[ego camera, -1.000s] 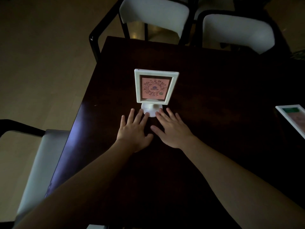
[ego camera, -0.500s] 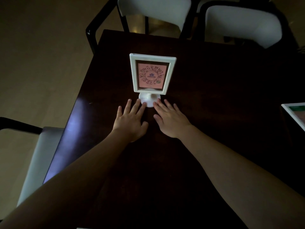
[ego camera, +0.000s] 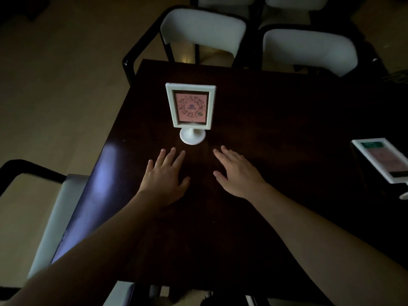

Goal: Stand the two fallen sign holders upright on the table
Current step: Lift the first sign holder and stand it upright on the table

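A white sign holder (ego camera: 190, 107) with a pink QR card stands upright on its round base on the dark table (ego camera: 265, 120), near the far left part. My left hand (ego camera: 165, 173) lies flat and open just in front of the base, a little apart from it. My right hand (ego camera: 237, 173) is open too, palm down, to the right of the base and not touching it. A second white sign holder (ego camera: 384, 160) lies flat at the table's right edge, partly cut off by the frame.
Two white-cushioned black chairs (ego camera: 203, 29) (ego camera: 309, 49) stand at the far side of the table. Another chair (ego camera: 55, 208) sits at the left side. The table's left edge (ego camera: 106, 173) catches a bluish glare.
Both hands have drawn back from the upright holder's base and spread apart; earlier their fingertips touched it. The holder stays standing.
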Demonstrator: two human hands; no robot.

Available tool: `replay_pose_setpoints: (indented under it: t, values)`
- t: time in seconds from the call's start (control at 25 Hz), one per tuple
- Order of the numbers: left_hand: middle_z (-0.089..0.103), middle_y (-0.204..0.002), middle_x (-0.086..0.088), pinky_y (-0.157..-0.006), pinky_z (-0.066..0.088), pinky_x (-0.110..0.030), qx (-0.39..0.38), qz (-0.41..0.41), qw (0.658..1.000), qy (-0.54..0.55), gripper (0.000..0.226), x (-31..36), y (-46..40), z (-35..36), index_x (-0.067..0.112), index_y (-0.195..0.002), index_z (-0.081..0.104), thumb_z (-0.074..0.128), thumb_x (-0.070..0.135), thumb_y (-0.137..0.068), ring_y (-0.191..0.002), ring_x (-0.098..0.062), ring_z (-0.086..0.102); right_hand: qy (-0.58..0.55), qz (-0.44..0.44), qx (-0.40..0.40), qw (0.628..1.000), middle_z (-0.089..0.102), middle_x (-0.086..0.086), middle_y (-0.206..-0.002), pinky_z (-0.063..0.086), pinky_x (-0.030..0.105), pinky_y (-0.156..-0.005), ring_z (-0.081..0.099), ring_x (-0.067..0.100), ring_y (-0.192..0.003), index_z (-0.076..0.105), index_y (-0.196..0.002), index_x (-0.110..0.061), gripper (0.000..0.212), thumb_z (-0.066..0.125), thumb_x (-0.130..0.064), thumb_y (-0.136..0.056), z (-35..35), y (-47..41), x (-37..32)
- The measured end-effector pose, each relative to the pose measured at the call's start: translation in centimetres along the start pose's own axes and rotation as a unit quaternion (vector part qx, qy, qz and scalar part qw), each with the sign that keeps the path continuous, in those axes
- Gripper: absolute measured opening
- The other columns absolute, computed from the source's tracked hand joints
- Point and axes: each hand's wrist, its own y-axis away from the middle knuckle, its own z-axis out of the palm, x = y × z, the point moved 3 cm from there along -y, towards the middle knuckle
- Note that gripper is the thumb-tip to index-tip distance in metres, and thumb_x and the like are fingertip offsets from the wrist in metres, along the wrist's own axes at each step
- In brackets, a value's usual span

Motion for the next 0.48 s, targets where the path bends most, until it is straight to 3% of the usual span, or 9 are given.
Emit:
replay_pose_setpoints:
  t: [0.2, 0.48]
  values:
    - [0.019, -0.165, -0.005, -0.118, 0.019, -0.053, 0.053, 0.028, 0.997, 0.053, 0.085, 4.9, 6.7, -4.5, 0.027, -0.158, 0.013, 0.045, 0.065, -0.089, -0.152, -0.026, 0.008, 0.008, 0.048, 0.060, 0.997, 0.032, 0.001, -0.160, 0.034, 0.044, -0.111, 0.030, 0.021, -0.145, 0.026, -0.153, -0.030, 0.070, 0.053, -0.051, -0.093, -4.7, 11.6, 0.1]
    - [0.036, -0.158, -0.002, -0.104, 0.044, -0.043, 0.110, 0.127, 0.976, 0.135, 0.080, 13.1, 19.6, -10.1, 0.029, -0.154, 0.022, 0.053, 0.061, -0.088, -0.143, -0.023, 0.033, 0.014, 0.104, 0.178, 0.978, 0.050, -0.002, -0.142, 0.050, 0.034, -0.091, 0.047, 0.017, -0.128, 0.039, -0.147, -0.026, 0.067, 0.058, -0.054, -0.089, -11.9, 31.1, -1.5]
